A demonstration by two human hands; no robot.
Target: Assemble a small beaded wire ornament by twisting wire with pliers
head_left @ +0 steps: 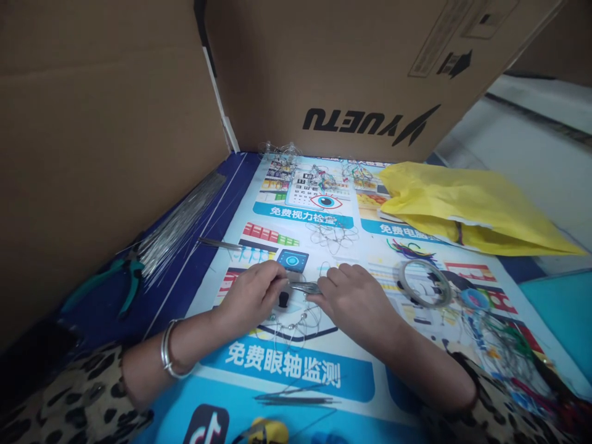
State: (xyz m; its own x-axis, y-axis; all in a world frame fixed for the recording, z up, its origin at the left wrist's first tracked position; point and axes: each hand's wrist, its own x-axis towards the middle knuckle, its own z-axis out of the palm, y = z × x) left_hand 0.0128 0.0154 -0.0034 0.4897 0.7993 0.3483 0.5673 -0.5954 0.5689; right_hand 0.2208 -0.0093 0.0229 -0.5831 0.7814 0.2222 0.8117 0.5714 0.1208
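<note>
My left hand (256,293) is closed in a pinch at the middle of the printed sheet, on thin wire of a looped wire piece. Below the fingers spreads this beaded wire piece (291,325), with petal-like loops and small silvery beads. My right hand (354,302) is wrapped around silver metal tweezers (305,287), their tips pointing at my left fingertips. Exactly where the tips meet the wire is too small to tell. Beyond the hands lies another looped wire piece (332,234). A second pointed metal tool (219,243) rests left of it.
Teal-handled pliers (129,283) and a bundle of straight wires (180,222) lie left. Cardboard walls (324,68) stand behind. At right are a yellow bag (462,197), a tape roll (424,283) and tangled coloured strands (509,345). Dark wire lengths (298,399) lie in front.
</note>
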